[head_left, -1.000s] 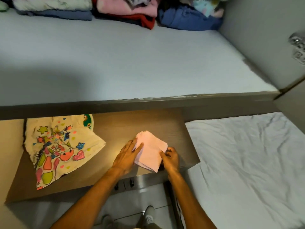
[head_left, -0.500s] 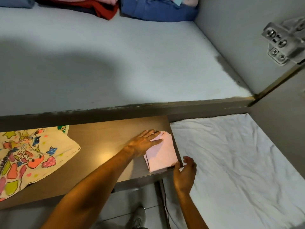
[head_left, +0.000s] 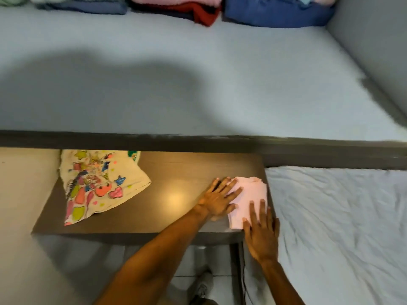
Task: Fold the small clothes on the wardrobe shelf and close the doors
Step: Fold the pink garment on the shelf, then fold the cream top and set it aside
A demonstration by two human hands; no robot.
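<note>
A small folded pink cloth (head_left: 251,192) lies at the right end of a brown pull-out board (head_left: 171,172). My left hand (head_left: 219,199) rests flat on the cloth's left side, fingers spread. My right hand (head_left: 261,232) lies flat on its near right corner, fingers apart. A cream child's garment with colourful prints (head_left: 97,183) lies unfolded on the board's left part. The pale grey wardrobe shelf (head_left: 198,84) stretches above the board.
Folded clothes in blue (head_left: 275,14), red and pink (head_left: 193,9) are stacked at the back of the shelf. A grey wardrobe side wall (head_left: 374,51) rises at the right. A bed with a white sheet (head_left: 341,227) lies right of the board. My shoe (head_left: 204,285) shows on the floor below.
My right hand has come back from beside the board and now lies on the pink cloth. The view has swung left, so the door hinge is out of sight.
</note>
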